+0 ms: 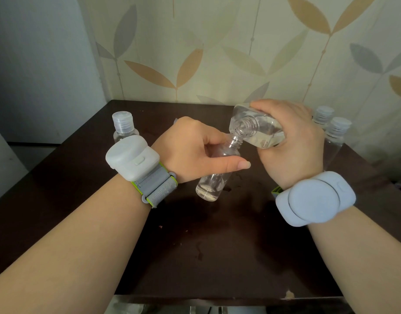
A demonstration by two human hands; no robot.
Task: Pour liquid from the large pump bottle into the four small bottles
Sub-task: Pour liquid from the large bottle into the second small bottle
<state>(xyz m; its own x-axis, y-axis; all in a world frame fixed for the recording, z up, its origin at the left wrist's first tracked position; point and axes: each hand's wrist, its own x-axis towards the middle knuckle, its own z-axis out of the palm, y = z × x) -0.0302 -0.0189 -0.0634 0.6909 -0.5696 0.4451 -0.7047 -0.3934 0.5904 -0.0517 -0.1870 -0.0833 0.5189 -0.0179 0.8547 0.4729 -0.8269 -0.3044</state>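
My right hand (pixel 292 141) grips the large clear bottle (pixel 260 130), tipped on its side with its open neck pointing down and left. Its pump is off and not in view. The neck touches the mouth of a small clear uncapped bottle (pixel 214 177), which my left hand (pixel 195 148) holds tilted above the table. A little clear liquid lies in the small bottle's bottom. A capped small bottle (pixel 122 125) stands at the back left. Two more capped small bottles (pixel 336 130) stand at the back right, partly hidden by my right hand.
The dark brown table (pixel 217 245) has wet spots and droplets near its middle. A leaf-patterned wall rises right behind it. White sensor units are strapped to both wrists. The table's front edge runs along the bottom of the view.
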